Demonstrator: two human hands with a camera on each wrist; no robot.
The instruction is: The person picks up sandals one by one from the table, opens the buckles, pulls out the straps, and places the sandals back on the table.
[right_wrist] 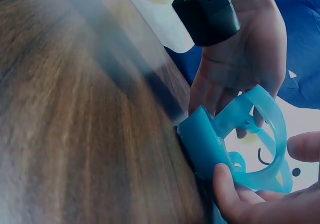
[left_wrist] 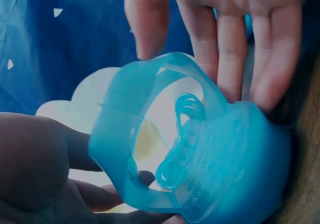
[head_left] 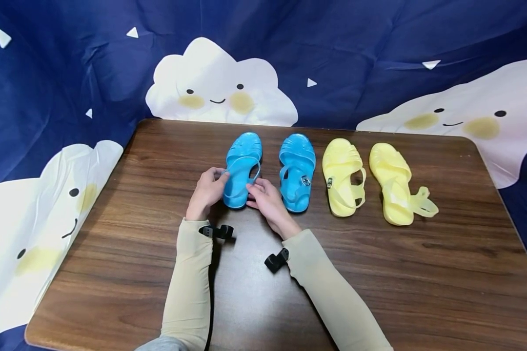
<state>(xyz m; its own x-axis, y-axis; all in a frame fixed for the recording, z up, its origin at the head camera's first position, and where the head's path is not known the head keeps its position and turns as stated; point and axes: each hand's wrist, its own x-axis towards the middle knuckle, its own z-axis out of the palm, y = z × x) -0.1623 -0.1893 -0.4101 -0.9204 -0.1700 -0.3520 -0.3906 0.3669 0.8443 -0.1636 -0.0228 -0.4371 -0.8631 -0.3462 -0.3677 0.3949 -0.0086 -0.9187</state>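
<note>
A blue jelly sandal (head_left: 235, 190) lies toe away on the wooden table, with my hands at its two sides. My left hand (head_left: 207, 191) is at its left edge, the fingers extended alongside it. My right hand (head_left: 270, 202) touches its right side near the heel with mostly straight fingers. In the left wrist view the sandal's raised heel strap (left_wrist: 112, 129) stands between both hands. The right thumb (right_wrist: 305, 146) is apart from the strap in the right wrist view. Part of the left hand's fingers is hidden behind the sandal.
To the right lie a second blue sandal (head_left: 297, 170), a yellow sandal (head_left: 340, 168) and another yellow sandal (head_left: 397, 197) whose strap is splayed out. The brown table (head_left: 136, 234) ends at a navy cloth (head_left: 334, 39) with cloud faces.
</note>
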